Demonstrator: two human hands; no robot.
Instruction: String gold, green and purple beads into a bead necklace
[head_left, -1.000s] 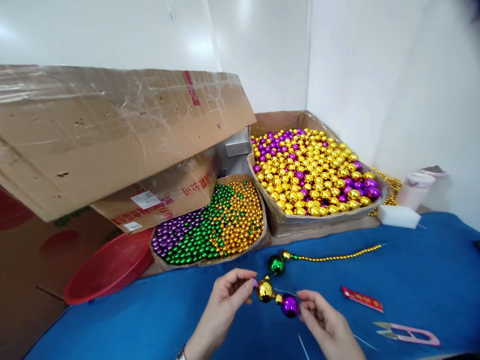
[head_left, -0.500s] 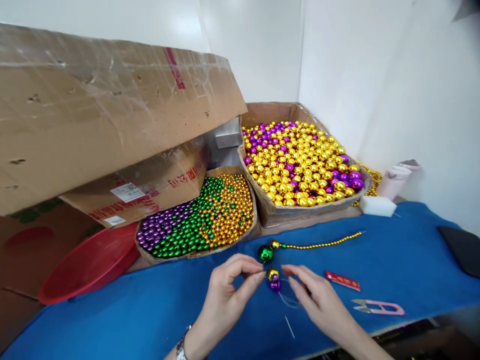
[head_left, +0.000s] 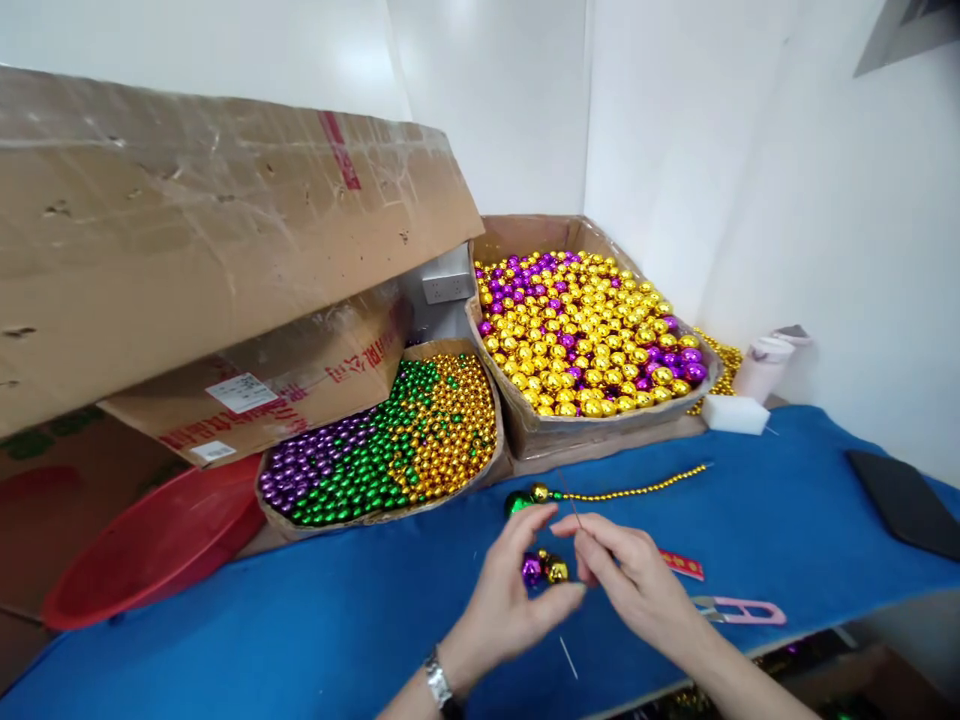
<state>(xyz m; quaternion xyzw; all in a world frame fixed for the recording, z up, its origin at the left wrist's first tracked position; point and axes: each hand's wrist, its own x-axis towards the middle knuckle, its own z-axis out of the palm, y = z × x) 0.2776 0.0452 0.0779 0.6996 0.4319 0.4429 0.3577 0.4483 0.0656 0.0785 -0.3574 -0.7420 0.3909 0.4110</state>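
My left hand (head_left: 510,595) is curled around the end of a bead strand, with a purple bead (head_left: 531,570) and a gold bead (head_left: 556,570) showing between its fingers. My right hand (head_left: 630,580) pinches a thin needle (head_left: 571,505) that sticks up above its fingertips, close to the left hand. The strand runs on past a green bead (head_left: 516,502) and a gold bead (head_left: 538,492) into a thin gold bead chain (head_left: 637,488) lying across the blue cloth (head_left: 300,620).
A cardboard tray of small purple, green and gold beads (head_left: 382,450) and a box of larger gold and purple balls (head_left: 585,330) stand behind. Pink snips (head_left: 739,610), a red packet (head_left: 681,565), a white sponge (head_left: 733,414), a red basin (head_left: 150,540) and a dark flat object (head_left: 904,500) lie around.
My hands came together and moved slightly right. The big gold and purple beads slid up close, and my right hand now pinches the needle upright.
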